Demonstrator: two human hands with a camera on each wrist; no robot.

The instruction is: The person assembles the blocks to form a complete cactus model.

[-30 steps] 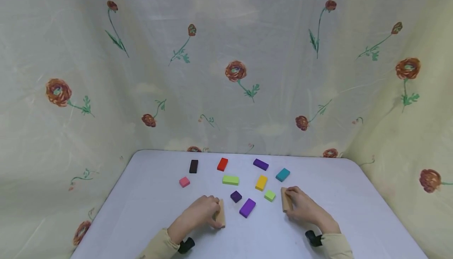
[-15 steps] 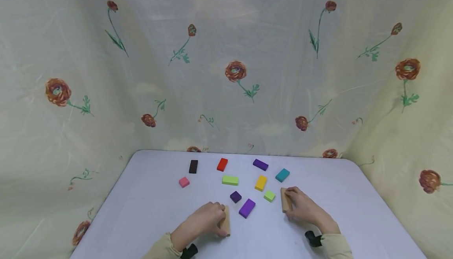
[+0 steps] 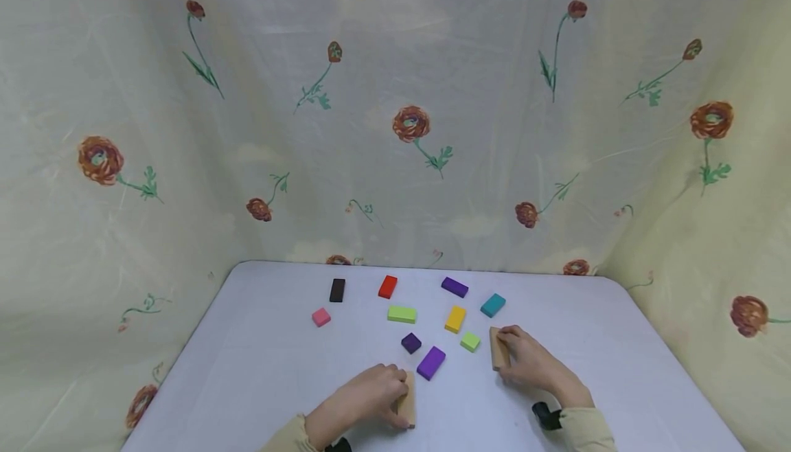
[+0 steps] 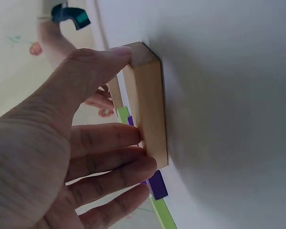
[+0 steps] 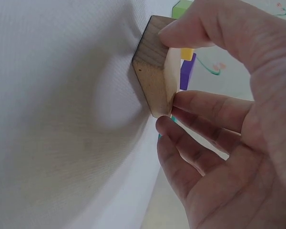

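My left hand [image 3: 364,400] grips a plain wooden block [image 3: 408,398] standing on its edge near the table's front; the left wrist view shows the thumb on one end of the block [image 4: 148,114] and the fingers along its side. My right hand [image 3: 525,363] grips a second wooden block [image 3: 496,347], also on edge, to the right of the coloured pieces; in the right wrist view the thumb and fingers pinch this block [image 5: 155,64]. Between the hands lie a long purple block [image 3: 431,362], a small dark purple cube [image 3: 410,342] and a small light green cube [image 3: 470,341].
Further back on the white table [image 3: 259,363] lie a yellow block [image 3: 455,318], a long green block [image 3: 402,314], a teal block [image 3: 492,304], a purple block [image 3: 454,286], a red block [image 3: 387,286], a dark brown block [image 3: 336,290] and a pink cube [image 3: 321,317]. Flowered cloth [image 3: 395,108] walls the back and sides.
My left hand has slid its wooden block to the right and toward the table's front edge. The right hand and its block have stayed in place.
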